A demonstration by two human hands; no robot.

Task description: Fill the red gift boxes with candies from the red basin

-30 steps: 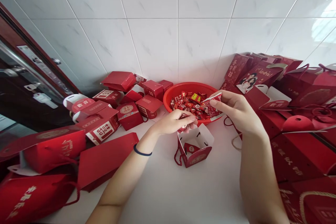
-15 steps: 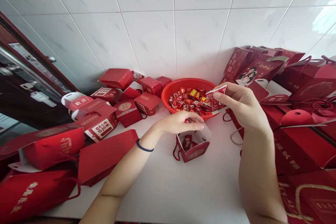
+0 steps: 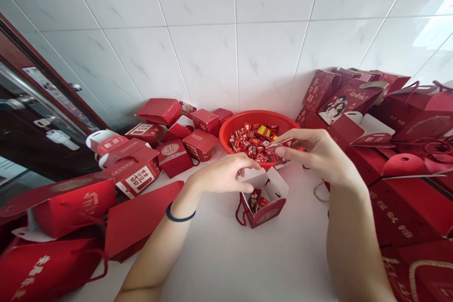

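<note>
An open red gift box [image 3: 267, 216] with a white inside and a red cord handle stands on the white table; a few wrapped candies [image 3: 255, 200] lie in it. Over the box's left rim hovers my left hand [image 3: 228, 173], thumb and fingers apart with nothing between them. My right hand [image 3: 314, 153] pinches a red-and-white candy packet [image 3: 281, 151] between thumb and fingers, above the front right rim of a red plastic basket [image 3: 226, 125]. Many red candies [image 3: 253, 139], with a few yellow ones, fill the basket behind the box.
Several red gift boxes [image 3: 175, 155] crowd the left side of the table. More boxes and bags [image 3: 354, 99] are piled on the right. A tiled wall [image 3: 212, 56] rises behind, and a dark door with keys [image 3: 58, 134] is at the far left.
My left hand has opened and drawn back leftward; another candy now shows in the box. My right hand has moved down and left with its packet, nearer the box.
</note>
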